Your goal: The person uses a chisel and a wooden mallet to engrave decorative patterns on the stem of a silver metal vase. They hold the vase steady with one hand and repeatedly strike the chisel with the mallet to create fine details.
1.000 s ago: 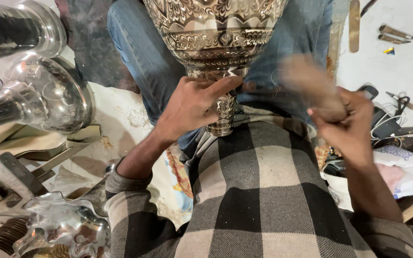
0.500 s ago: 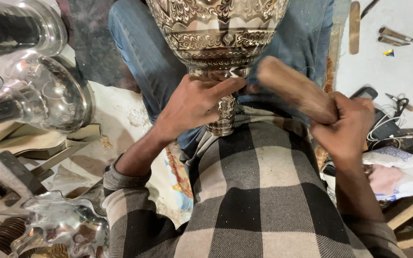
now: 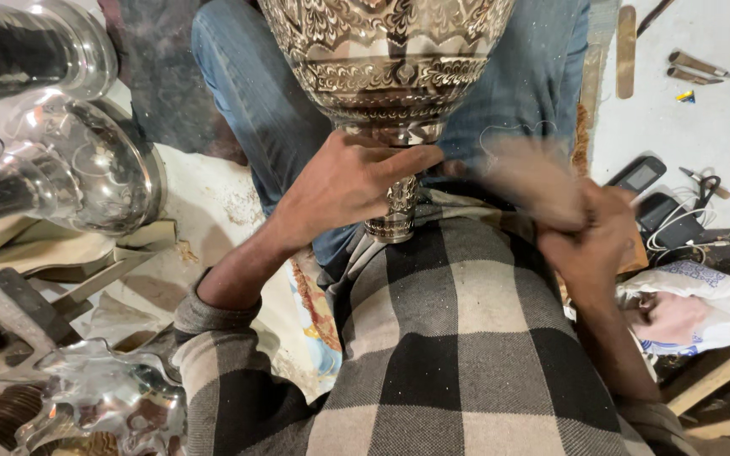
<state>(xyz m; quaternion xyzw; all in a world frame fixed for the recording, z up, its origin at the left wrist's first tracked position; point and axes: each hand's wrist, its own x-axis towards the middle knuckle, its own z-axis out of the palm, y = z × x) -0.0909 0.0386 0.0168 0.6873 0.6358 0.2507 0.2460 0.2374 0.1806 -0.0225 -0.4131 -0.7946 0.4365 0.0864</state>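
Right now my left hand (image 3: 344,181) is wrapped around the narrow stem of the embossed metal vase (image 3: 386,63), fingers (image 3: 407,159) curled closed across the neck just under the bowl, holding it steady against my lap. My right hand (image 3: 589,232) is closed around a wooden mallet (image 3: 530,177), which is blurred in mid-swing at about three o'clock from the stem, so I cannot tell exactly where its head meets the metal. I judge this to be the hammering step, working the lower bowl. The next blow seems to call for a firm brace with the left hand and a short, controlled stroke that lands off my own knuckles.

The vase stands upright at twelve o'clock, between my knees, its silvery surface covered in scrolling relief bands, its small ribbed foot resting on my checked shawl (image 3: 458,355). Out at nine o'clock lie polished metal vessels (image 3: 86,160); at two o'clock, phones (image 3: 640,173) and small tools (image 3: 694,67) on the floor.
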